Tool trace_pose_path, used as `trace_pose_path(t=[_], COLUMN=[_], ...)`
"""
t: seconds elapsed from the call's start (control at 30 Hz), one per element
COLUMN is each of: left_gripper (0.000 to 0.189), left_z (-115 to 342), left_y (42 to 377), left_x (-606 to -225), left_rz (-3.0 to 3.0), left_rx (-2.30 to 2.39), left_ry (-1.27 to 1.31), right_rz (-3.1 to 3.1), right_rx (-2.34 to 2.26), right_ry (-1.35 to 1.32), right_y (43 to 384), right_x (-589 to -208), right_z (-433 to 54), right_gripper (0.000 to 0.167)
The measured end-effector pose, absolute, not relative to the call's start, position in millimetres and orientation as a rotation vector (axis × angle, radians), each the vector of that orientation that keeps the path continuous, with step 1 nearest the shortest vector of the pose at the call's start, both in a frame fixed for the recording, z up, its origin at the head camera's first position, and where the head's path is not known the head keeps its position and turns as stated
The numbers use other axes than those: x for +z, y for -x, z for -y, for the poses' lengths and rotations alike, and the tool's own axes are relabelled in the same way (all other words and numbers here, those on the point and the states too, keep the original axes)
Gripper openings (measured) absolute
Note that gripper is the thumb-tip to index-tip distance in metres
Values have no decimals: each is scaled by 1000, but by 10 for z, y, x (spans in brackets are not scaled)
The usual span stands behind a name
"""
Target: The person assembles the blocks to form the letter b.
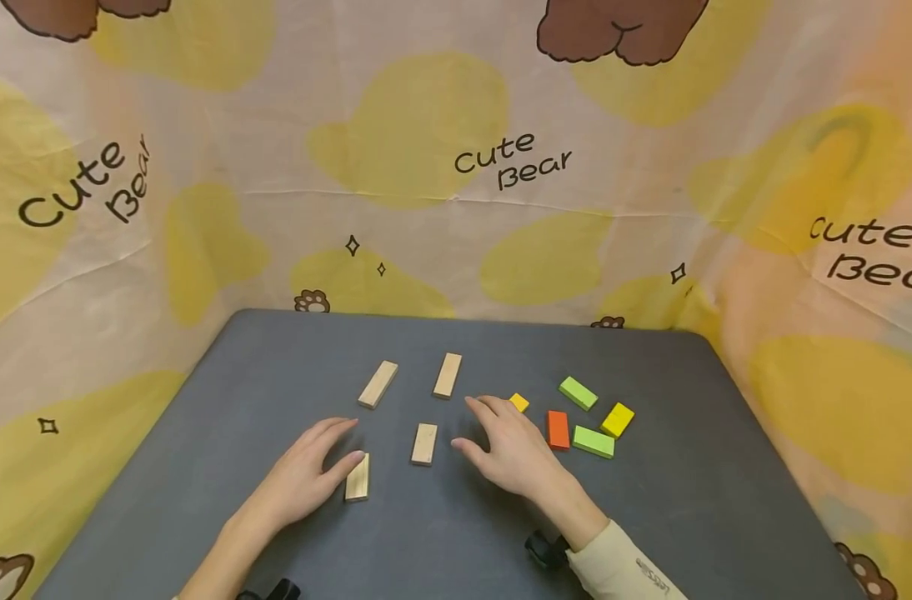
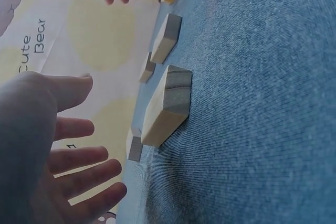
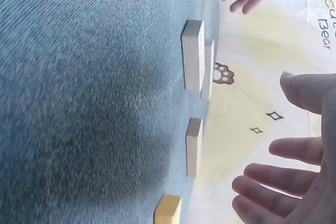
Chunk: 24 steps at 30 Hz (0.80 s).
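Observation:
My left hand hovers over the table at the left, fingers spread and holding nothing. Its thumb overlaps the top of a plain wooden block in the head view; the left wrist view has the fingers apart from that block. The right hand is above the table with loosely extended fingers and nothing in its grasp. Between the hands lies another wooden block. Farther back are two more, a tilted one and one nearer the right hand. A yellow block is partly hidden behind the right hand.
Right of the right hand lie a red-orange block, a green block, a second green block and a yellow block. The grey table meets a printed cloth behind and at both sides.

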State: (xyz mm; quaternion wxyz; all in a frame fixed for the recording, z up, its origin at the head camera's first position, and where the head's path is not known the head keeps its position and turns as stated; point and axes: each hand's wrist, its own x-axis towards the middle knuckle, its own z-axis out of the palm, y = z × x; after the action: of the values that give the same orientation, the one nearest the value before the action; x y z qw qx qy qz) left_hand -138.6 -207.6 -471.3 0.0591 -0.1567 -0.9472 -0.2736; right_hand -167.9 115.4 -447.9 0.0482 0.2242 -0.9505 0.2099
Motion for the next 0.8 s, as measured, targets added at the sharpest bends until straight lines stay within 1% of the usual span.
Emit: trace_pose_path(t=[0.3,0.8], left_gripper=[56,56], left_z=[2079,2108], left_y=[1381,1378], left_x=[-4743,-4789], left_rz=[2892,2956], left_rx=[-875,-977], left_ry=[467,421], right_rz=[2884,2957], right_rx=[699,839], right_ry=[-747,-779], right_y=[1730,1812], right_x=[-4516,-4600], right_z=[-1027,-869], right_gripper=[63,61])
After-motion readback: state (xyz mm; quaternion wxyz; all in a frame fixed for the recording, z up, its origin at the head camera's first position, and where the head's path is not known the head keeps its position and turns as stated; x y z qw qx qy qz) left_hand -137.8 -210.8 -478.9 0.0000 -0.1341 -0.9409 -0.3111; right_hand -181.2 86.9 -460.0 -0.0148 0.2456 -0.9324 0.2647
